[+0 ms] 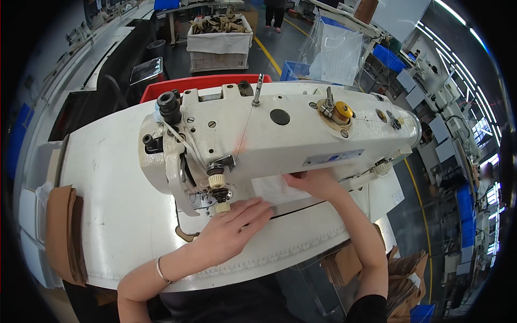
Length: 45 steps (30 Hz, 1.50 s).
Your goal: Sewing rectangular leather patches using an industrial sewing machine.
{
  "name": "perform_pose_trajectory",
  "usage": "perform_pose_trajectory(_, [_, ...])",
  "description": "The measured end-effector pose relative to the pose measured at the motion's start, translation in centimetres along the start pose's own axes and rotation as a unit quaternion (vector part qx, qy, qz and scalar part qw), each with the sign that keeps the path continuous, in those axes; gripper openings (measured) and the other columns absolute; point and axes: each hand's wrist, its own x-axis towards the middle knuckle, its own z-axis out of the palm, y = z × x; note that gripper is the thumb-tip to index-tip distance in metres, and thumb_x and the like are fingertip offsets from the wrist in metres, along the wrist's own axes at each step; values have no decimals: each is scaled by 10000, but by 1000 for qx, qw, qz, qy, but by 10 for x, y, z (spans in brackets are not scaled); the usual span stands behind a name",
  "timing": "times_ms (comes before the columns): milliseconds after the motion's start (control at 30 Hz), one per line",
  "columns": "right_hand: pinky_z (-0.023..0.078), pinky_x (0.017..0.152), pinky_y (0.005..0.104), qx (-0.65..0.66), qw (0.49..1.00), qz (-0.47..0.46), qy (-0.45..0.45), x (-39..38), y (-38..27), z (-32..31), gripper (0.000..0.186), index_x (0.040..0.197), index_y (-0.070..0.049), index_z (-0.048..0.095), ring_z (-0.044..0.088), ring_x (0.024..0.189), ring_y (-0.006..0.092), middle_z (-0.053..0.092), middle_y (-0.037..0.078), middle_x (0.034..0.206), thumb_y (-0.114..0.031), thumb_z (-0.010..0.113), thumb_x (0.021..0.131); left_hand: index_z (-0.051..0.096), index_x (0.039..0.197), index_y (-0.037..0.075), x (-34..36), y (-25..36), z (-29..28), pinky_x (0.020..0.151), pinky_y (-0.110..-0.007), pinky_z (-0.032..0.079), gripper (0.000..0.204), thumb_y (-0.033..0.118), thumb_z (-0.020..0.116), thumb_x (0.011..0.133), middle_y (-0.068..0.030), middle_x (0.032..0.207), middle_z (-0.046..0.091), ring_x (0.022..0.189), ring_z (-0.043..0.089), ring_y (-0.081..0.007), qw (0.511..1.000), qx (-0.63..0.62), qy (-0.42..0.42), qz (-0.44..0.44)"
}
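A white industrial sewing machine point(258, 134) stands on a pale tabletop, its needle area at the left end. My left hand point(237, 226) lies flat in front of the needle area, fingers stretched out toward a flat white piece point(277, 189) that looks like cloth. Under the machine's arm, my right hand point(319, 185) is curled at the right side of this white piece. A small dark brown bit point(299, 174) shows by its fingers; the arm hides part of it, so I cannot make out what it is.
Brown folded pieces point(64, 234) hang over the table's left edge. More brown stacks point(406, 277) lie below on the right. A red bin point(199, 83) stands behind the machine. Farther off are a white cart point(219, 51) heaped with pieces and a person's legs point(274, 16).
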Motion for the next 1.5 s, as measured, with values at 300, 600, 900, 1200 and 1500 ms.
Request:
perform_pose_trajectory(300, [477, 804, 309, 188, 969, 87, 133, 7, 24, 2, 405, 1140, 23, 568, 579, 908, 173, 633, 83, 1063, -168, 684, 802, 597, 1121, 52, 39, -20, 47, 908, -371, 475, 337, 217, 648, 832, -80, 1124, 596, 1075, 575, -248, 982, 186, 15, 35])
perform_pose_trajectory(600, [426, 940, 417, -165, 950, -264, -10, -78, -15, -7, 181, 849, 6, 569, 524, 1148, 323, 518, 183, 1277, -56, 664, 709, 594, 961, -19, 83, -55, 83, 791, -443, 492, 159, 88, 581, 844, -190, 937, 631, 877, 616, -350, 970, -107, 75, -207])
perform_pose_trajectory(900, [298, 1086, 536, -264, 922, -270, -85, -198, -16, 85, 264, 786, 39, 530, 384, 1304, 422, 401, 309, 1354, -145, 692, 691, 612, 1046, -36, 75, -32, 54, 828, -426, 489, 244, 69, 605, 826, -184, 1032, 628, 912, 605, -343, 990, -6, 0, -140])
perform_pose_trajectory(1200, [290, 1091, 511, -84, 899, -414, -116, -163, -58, 164, 422, 1121, 85, 526, 377, 1300, 420, 403, 313, 1357, -245, 599, 867, 557, 1227, 1, -148, 57, -56, 1022, -418, 409, 413, 123, 638, 841, -155, 1319, 523, 1240, 482, -318, 980, 37, -92, -173])
perform_pose_trajectory(1500, [208, 1120, 522, -232, 880, -414, -35, -69, -108, 227, 598, 1317, 103, 414, 293, 1334, 471, 343, 338, 1394, -345, 499, 931, 663, 933, 4, -230, 2, -157, 786, -347, 486, 157, -17, 687, 780, -91, 1050, 612, 940, 577, -271, 918, 151, 128, -344])
